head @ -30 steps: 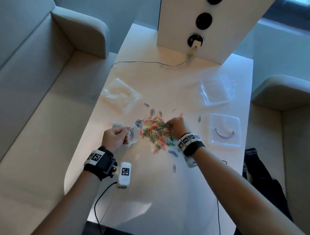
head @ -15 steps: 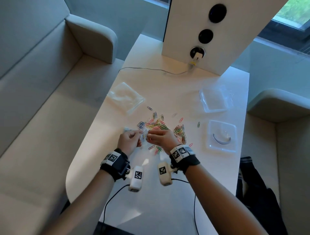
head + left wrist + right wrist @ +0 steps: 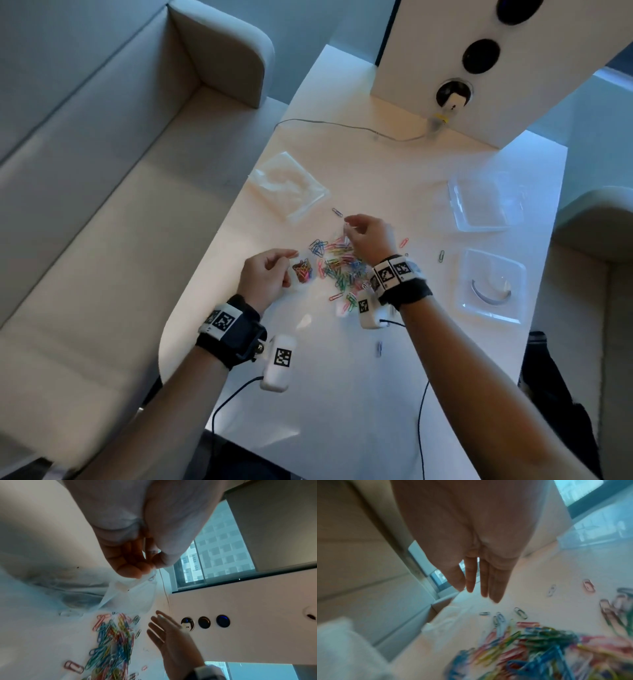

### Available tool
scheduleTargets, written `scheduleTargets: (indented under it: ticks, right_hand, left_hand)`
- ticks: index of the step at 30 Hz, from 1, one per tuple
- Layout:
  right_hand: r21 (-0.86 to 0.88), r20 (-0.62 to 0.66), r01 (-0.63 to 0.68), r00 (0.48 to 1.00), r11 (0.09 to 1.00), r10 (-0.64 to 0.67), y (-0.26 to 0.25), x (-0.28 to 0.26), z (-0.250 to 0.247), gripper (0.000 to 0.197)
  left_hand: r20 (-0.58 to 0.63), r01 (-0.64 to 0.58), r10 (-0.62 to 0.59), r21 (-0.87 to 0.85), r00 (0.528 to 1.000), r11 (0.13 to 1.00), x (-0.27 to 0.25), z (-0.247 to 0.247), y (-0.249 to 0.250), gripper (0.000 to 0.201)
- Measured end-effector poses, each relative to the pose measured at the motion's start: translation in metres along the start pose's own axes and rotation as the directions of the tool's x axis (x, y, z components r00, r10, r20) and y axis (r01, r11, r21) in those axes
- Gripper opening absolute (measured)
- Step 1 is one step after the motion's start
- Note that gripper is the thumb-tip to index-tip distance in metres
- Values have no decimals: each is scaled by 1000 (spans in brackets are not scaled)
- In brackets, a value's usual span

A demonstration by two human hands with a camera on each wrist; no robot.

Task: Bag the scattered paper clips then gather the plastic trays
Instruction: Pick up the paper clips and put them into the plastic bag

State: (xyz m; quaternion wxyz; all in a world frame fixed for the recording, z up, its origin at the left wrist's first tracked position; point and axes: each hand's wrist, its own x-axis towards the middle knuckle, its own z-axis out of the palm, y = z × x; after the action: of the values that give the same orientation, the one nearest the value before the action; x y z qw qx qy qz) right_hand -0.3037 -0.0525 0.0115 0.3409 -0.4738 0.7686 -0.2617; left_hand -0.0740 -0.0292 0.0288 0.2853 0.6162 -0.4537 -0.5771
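**Left hand holds the bag, right hand hovers over the clips**

While the white bench (image 3: 342, 394) lies bare at its near end, save one lone clip there, the action sits mid-surface. Left hand (image 3: 265, 274) is up off the bench at the near left, fingers (image 3: 133, 563) curled and pinching the top edge of a small clear bag (image 3: 301, 270), and you can see a clump of coloured clips already inside it. The left wrist view confirms it: thumb and fingertips pressed together on the thin plastic, bag hanging below.

Just right of the bag, the pile of paper clips (image 3: 339, 265) is spread on the bench, blue, green, red, yellow, with strays around its edges. Right hand (image 3: 368, 236) hangs over the far side of that pile, and its fingers (image 3: 485, 580) are straight and close together, pointing down, holding nothing as far as the wrist view shows.

Over on the right, near the bench edge, a clear plastic tray (image 3: 489, 287) lies flat with a curved grey piece in it. Farther back on the same side, a second clear tray (image 3: 483, 202). On the far left, a spare clear bag (image 3: 289, 185) lies flat. Beyond all that, a thin cable (image 3: 342, 126) runs across to a white panel (image 3: 428, 51) with round sockets.
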Motion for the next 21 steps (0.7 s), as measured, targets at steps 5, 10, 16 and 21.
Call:
scheduleTargets:
  ticks: [5, 10, 16, 21]
  right_hand:
    - [-352, 189, 138, 979, 926, -74, 18, 55, 38, 57]
    - [-616, 342, 331, 930, 715, -136, 24, 45, 68, 64]
    - [-643, 530, 576, 810, 504, -250, 35, -2, 74, 76]
    - [-605, 580, 691, 723, 395, -376, 62, -37, 57, 60]
  left_hand:
    - [-34, -29, 28, -15, 999, 999, 3, -29, 5, 27]
    - [-63, -29, 26, -39, 998, 999, 5, -42, -2, 28]
    - [-72, 0, -5, -67, 997, 998, 3, -36, -4, 27]
    - [-72, 15, -20, -67, 997, 998, 0, -26, -6, 28]
